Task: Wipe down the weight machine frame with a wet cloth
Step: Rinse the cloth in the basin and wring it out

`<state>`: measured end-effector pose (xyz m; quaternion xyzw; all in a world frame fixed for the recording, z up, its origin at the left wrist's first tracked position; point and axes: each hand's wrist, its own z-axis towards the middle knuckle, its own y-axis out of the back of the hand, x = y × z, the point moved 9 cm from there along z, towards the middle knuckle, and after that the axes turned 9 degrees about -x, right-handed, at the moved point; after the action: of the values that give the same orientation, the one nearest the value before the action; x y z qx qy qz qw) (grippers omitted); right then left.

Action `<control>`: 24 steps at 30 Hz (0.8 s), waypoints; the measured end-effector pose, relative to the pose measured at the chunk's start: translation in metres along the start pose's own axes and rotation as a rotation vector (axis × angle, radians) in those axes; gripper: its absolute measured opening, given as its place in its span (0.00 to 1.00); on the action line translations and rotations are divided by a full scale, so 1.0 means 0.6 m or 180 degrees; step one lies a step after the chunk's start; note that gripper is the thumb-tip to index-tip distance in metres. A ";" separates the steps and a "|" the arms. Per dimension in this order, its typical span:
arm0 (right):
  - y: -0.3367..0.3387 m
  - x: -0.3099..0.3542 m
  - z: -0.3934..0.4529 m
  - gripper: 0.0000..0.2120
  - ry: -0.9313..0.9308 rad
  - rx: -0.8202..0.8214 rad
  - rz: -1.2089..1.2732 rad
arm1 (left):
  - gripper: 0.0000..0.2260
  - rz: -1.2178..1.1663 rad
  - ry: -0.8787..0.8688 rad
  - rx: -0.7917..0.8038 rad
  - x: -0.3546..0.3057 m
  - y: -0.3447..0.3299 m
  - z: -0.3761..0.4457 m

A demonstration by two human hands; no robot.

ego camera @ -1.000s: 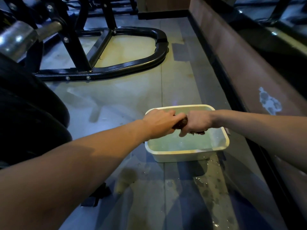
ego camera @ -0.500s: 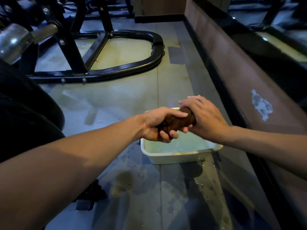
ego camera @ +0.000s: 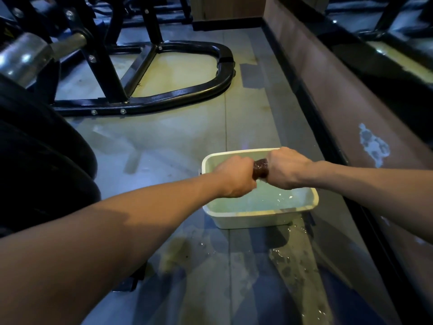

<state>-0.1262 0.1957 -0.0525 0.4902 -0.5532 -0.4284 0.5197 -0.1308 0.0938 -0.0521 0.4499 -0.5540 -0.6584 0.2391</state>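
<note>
The floor (ego camera: 178, 141) fills most of the frame, pale and glossy, with wet patches and droplets at the lower centre and lower right. A brown wall (ego camera: 339, 95) with a dark base strip runs down the right side, one chipped pale spot showing at the right centre. The black machine frame (ego camera: 164, 97) sits at the upper left: a curved base tube with bolts along it, angled uprights rising from it, and a shiny metal sleeve at the far left edge. Below that, dark round plates (ego camera: 44, 160) crowd the left edge.

Two bare forearms reach in from the lower left and the right, meeting just right of centre. Under them, on the floor, stands a pale rectangular tub (ego camera: 257, 219) holding water, its surface rippled with small splashes near the right side.

The left hand (ego camera: 236, 177) and right hand (ego camera: 287, 168) are both fisted, knuckles up, each curled tight round one end of a dark brown cloth (ego camera: 260, 168). The cloth is rolled into a short thick twist, only a small stretch of it showing between the two fists, and it is held above the tub's water, apart from the machine frame.
</note>
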 end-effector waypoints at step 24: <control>0.008 0.004 -0.039 0.47 0.1523 -0.0960 0.0037 | 0.10 -0.3860 0.2069 0.1147 0.061 -0.054 -0.021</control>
<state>-0.1035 0.1946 -0.0451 0.4914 -0.3477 -0.3749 0.7050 -0.1314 0.0664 -0.0947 0.8851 -0.2069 -0.4060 -0.0944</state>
